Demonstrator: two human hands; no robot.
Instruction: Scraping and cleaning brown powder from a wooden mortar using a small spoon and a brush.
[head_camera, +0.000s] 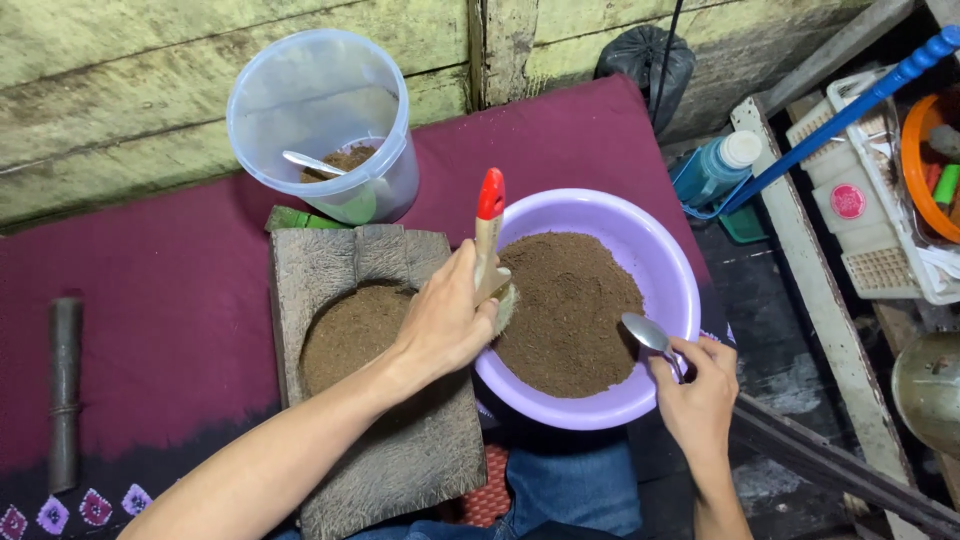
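My left hand (445, 320) grips a wooden-handled brush (489, 240) with a red tip, its bristles down at the rim between the stone slab and the bowl. The grey stone grinding slab (310, 270) has a hollow filled with brown powder (350, 330). My right hand (695, 395) holds a metal spoon (648, 332) over the near right edge of a lilac plastic bowl (670, 260) heaped with the same brown powder (570, 310).
A clear plastic tub (320, 110) with a spoon and some powder stands behind the slab. A maroon cloth (150, 300) covers the floor; a dark stick (65, 390) lies at left. A blue bottle (715, 170), white basket (870, 200) and blue rod (850, 110) crowd the right.
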